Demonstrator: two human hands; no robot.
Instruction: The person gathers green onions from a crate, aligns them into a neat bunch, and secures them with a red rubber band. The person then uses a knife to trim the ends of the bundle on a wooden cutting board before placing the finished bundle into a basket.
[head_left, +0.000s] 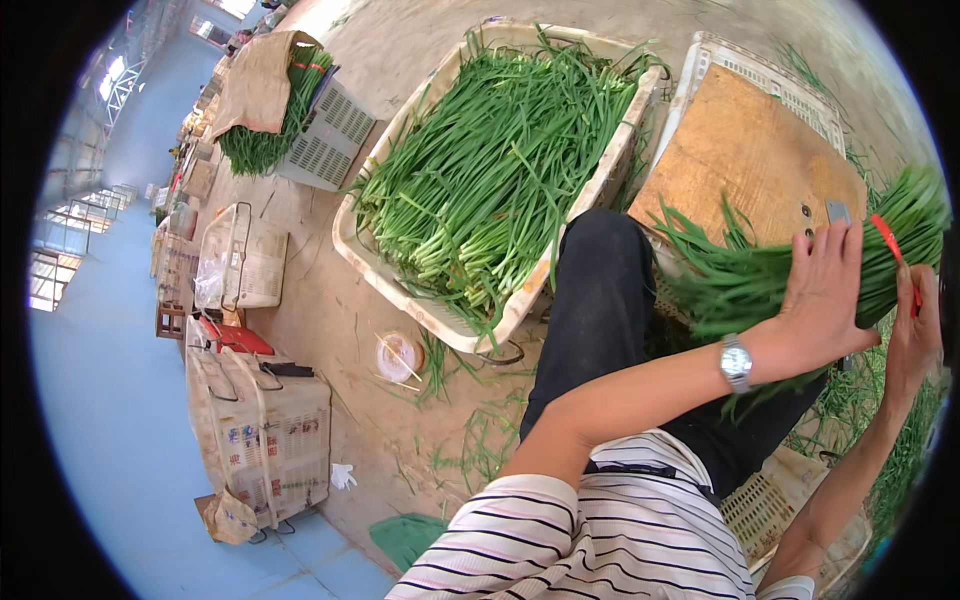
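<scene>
A thick bundle of green garlic chives lies across my lap at the right, its leaf ends blurred. Around it runs a red tie band. My left hand, with a metal watch on the wrist, grips the bundle left of the band, fingers laid over the leaves. My right hand holds the bundle's other side, its fingertips at the red band. Beyond the bundle, a wooden board with a metal fitting rests on a white plastic crate.
A large white crate full of loose chives stands before my knee. A grey crate at the upper left holds tied chives under a brown cloth. More crates line the left. A plastic tub and chive scraps lie on the floor.
</scene>
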